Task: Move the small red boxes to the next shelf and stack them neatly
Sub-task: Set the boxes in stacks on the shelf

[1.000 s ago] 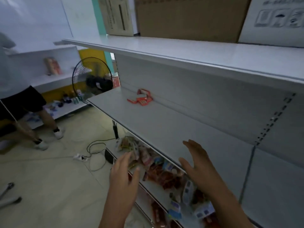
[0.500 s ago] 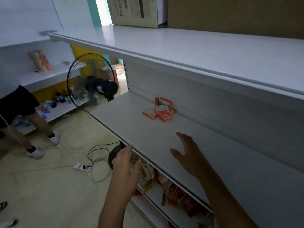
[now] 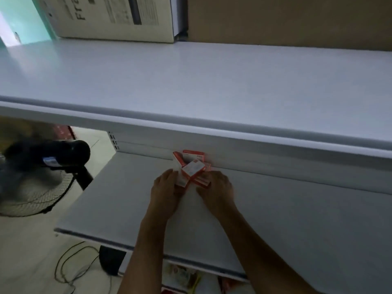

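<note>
Red boxes on the shelf: left hand and right hand grip the heap's sides.

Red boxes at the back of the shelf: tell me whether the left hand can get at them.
Probably yes. The left hand is already at the near left side of the red boxes, and nothing lies between them on the shelf.

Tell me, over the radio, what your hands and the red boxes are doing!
Left hand and right hand both gripping the small red boxes. Boxes jumbled at the back of the middle shelf, unstacked. Nothing in the way.
</note>
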{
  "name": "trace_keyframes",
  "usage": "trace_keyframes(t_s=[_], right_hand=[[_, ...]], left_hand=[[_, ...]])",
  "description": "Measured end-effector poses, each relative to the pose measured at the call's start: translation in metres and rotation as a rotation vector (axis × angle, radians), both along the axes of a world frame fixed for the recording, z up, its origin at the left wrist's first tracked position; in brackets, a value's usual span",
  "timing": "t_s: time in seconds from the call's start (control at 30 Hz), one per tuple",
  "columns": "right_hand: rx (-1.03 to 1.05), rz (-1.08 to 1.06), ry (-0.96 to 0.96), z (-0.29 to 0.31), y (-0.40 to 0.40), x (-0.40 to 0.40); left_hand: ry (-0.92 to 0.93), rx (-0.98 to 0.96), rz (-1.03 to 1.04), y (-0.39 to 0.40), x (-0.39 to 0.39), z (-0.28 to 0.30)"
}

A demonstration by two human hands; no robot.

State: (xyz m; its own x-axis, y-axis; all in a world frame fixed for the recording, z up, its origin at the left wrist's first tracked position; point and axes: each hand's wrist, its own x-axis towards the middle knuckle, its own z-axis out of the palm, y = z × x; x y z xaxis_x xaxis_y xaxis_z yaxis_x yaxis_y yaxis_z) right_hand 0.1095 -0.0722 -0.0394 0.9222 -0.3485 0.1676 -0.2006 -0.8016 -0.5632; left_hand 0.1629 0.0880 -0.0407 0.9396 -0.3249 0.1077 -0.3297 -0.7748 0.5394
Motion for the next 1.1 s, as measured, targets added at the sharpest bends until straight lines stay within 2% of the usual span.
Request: trace_keyframes(t_s=[0.1, 0.2, 0.27, 0.37, 0.43, 0.57, 0.87, 1.1], right_hand=[[0.004, -0.054, -0.073, -0.005, 0.005, 0.002], [-0.052, -0.153, -0.062, -0.004, 0.002, -0.016], [-0.077, -0.254, -0.049, -0.005, -0.003, -0.037], [-0.022, -0.305, -0.052, 0.001, -0.02, -0.07], [0.077, -0.349, -0.056, 0.009, -0.038, -0.091], [0.3, -0.454, -0.144, 0.024, -0.062, -0.137], [0.334, -0.704, -0.242, 0.037, -0.107, -0.234], [0.392, -0.815, -0.383, 0.051, -0.162, -0.336]], left_hand=[[-0.018, -0.05, -0.015, 0.01, 0.014, -0.002], [-0.023, -0.036, -0.093, 0.022, 0.017, 0.001], [-0.018, 0.007, -0.12, 0.027, 0.008, 0.004], [0.023, -0.053, -0.203, 0.02, -0.018, 0.01], [0.057, -0.113, -0.273, 0.004, -0.033, 0.012], [0.213, -0.389, -0.401, -0.032, -0.056, 0.021], [0.275, -0.354, -0.584, -0.109, -0.103, 0.02], [0.332, -0.38, -0.6, -0.193, -0.19, 0.026]])
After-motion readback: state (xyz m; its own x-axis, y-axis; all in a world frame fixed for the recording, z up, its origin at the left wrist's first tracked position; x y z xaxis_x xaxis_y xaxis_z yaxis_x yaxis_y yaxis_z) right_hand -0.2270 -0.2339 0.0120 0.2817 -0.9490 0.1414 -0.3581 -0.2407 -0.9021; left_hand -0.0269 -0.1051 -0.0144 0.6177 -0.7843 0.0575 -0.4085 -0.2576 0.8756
